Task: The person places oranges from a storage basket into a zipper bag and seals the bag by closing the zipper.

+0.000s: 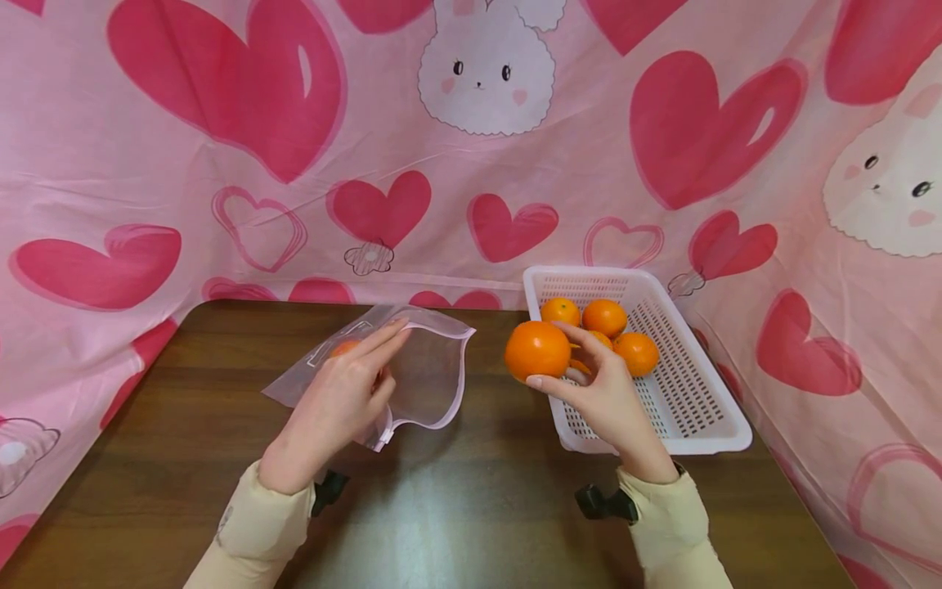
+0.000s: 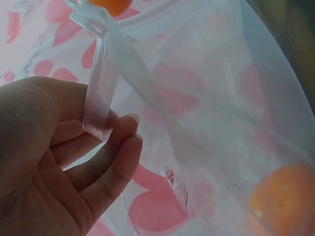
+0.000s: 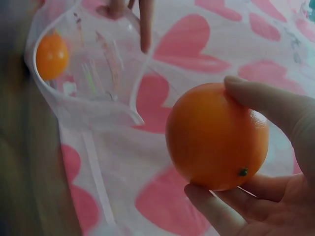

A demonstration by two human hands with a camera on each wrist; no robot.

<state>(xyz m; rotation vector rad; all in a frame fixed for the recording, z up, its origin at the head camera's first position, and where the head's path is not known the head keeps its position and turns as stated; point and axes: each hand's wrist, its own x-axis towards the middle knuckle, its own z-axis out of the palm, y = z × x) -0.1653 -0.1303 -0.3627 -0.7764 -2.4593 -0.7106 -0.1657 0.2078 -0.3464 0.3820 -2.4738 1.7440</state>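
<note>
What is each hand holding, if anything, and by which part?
The right hand holds an orange by opposite sides; the left hand holds the translucent bag by the rim of its open mouth.

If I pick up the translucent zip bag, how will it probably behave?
The zip bag will likely be floppy, as its thin film folds in the left wrist view. It may sag toward the orange inside, the only fruit visible there. Its rim could be somewhat stiffer, since it holds a curve.
</note>
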